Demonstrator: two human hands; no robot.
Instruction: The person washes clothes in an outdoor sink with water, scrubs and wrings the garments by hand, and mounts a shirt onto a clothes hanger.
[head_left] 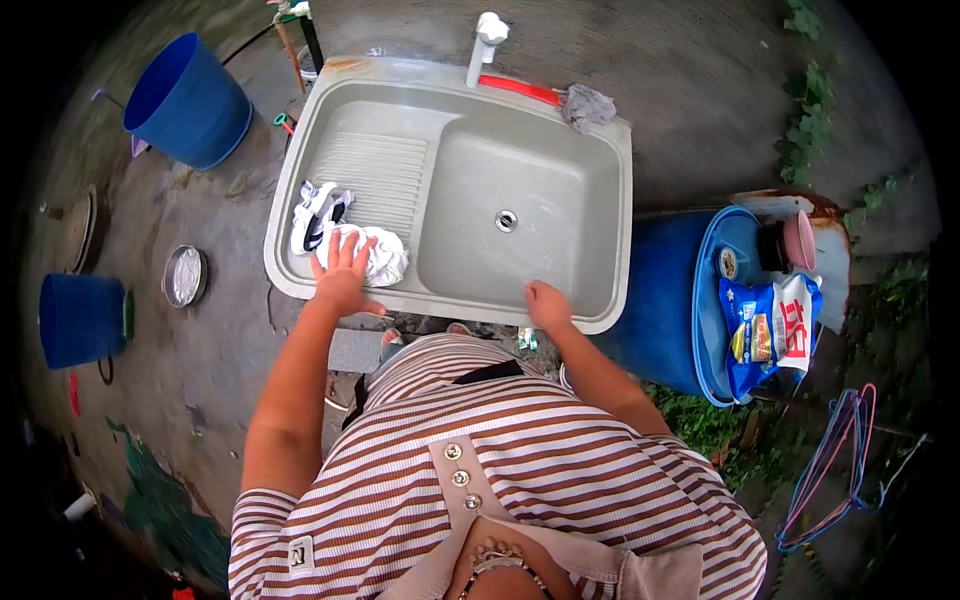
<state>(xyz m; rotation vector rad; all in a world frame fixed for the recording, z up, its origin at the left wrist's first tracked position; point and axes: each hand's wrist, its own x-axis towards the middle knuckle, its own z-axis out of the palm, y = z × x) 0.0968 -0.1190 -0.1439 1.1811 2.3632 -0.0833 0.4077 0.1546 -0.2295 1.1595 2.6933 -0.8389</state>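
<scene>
A grey sink (450,302) with a ribbed washboard (375,180) on its left side lies in front of me. My left hand (343,284) has its fingers spread and touches the near edge of a bunched white cloth with black parts (385,258), which rests on the lower washboard. My right hand (546,305) is over the sink's front rim with its fingers curled in; whether they hold anything is hidden. The basin's drain (506,221) shows no water around it. At the back edge are a white tap (487,45), a red object (520,90) and a grey rag (588,107).
A blue barrel (650,290) stands at the right, with a blue-and-white bag (770,330) and a pink bowl (799,240) on top. Two blue buckets (190,105) and a metal bowl (185,276) are at the left. Coloured hangers (835,470) lie at lower right.
</scene>
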